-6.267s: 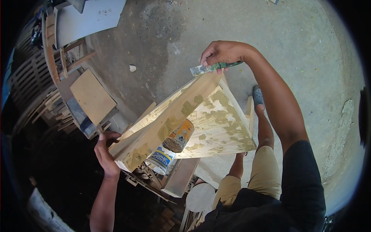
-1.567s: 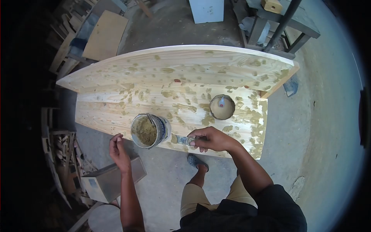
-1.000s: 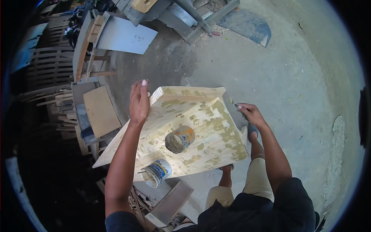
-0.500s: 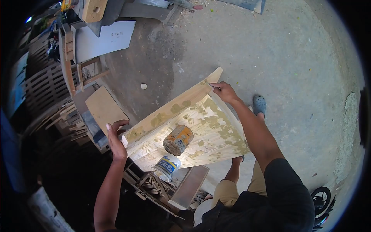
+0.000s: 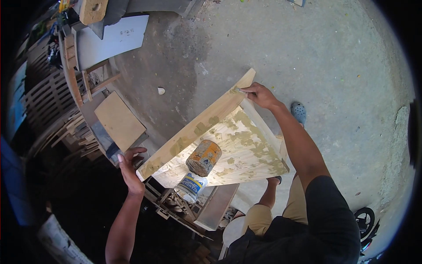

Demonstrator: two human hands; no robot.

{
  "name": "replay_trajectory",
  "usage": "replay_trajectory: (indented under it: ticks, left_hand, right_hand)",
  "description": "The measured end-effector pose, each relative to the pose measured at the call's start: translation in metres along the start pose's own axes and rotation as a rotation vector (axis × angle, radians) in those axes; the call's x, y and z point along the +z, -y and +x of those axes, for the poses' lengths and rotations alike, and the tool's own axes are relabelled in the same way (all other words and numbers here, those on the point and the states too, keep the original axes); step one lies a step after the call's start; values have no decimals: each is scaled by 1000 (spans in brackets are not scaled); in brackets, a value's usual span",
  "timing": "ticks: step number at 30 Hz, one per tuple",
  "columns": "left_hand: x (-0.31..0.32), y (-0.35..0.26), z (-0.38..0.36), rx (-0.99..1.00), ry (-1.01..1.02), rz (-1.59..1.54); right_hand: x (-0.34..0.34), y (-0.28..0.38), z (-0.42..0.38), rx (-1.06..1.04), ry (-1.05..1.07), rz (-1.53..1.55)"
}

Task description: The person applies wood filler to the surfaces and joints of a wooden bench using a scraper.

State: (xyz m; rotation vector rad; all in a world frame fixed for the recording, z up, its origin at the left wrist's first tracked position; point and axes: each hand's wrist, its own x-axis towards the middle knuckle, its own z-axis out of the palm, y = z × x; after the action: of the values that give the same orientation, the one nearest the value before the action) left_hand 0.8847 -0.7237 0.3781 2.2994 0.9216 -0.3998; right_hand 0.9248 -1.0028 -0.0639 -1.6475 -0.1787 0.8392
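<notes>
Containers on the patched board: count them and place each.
2: an orange can toward the middle, and a white-and-blue tub just below it in the picture, by the edge of the board. Something small could be hidden.

A grey concrete floor point(image 5: 307, 53) lies darkly stained beside a white panel point(image 5: 112, 42).

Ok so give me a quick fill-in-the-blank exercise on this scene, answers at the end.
1. The scraper is in the person's ____ hand.
2. The hand with no tool is the ____ one.
3. The smeared can has sides coloured ____.
4. The white bucket has a label with yellow and ____ bands.

Missing words: right; left; orange; blue.
</notes>
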Motion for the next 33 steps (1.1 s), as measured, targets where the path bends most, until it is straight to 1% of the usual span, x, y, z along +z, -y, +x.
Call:
replay_trajectory:
  ticks: [2,3,5,6,8,9,11,12,14,15,18,20,21,23,24,26,30,32,33]
  left_hand:
    - [1,-3,-1,-5,14,10]
    - [2,-6,-2,-6,9,16]
    - [2,-6,-1,-5,6,23]
    - [2,-5,-1,3,1,14]
    - [3,-4,-2,10,0,1]
    - [3,-5,-2,7,4,2]
    - [2,-5,-1,4,7,5]
    - [2,-4,-1,5,14,5]
    - [1,-4,-1,2,22,10]
    - [3,-4,0,19,17,13]
    - [4,-7,0,34,7,14]
    - [5,-7,0,32,11,11]
    - [5,-7,0,30,8,13]
    - [3,-6,-1,24,3,18]
    - [2,-6,-1,28,19,27]
    - [2,-6,0,32,36,35]
    - [4,-9,-2,29,24,38]
    - [5,-9,-2,24,22,43]
    - [5,-9,-2,32,23,43]
  right_hand:
    - [0,6,10,-135,60,-49]
    - [-1,6,12,-132,61,-43]
    - [-5,1,14,-156,168,-135]
    - [-7,-5,14,-155,166,-135]
    - [-12,-14,11,-70,193,-276]
    - [-12,-16,12,-69,190,-279]
    - [-10,-18,14,-167,89,-184]
    - [-12,-4,15,-167,90,-182]
    - [-14,20,18,-245,138,-145]
    - [-10,14,20,-243,140,-141]
    - [-7,-5,28,-189,163,-162]
    - [-10,-19,26,-119,190,-303]
    - [-10,-27,25,-119,189,-304]
    - [-5,-30,22,-184,79,-206]
    - [-5,-27,20,-184,79,-204]
    - [-3,-22,12,-33,95,-60]
    - [3,-12,3,17,48,13]
    - [5,-8,3,150,70,59]
    - [9,-9,4,149,70,58]
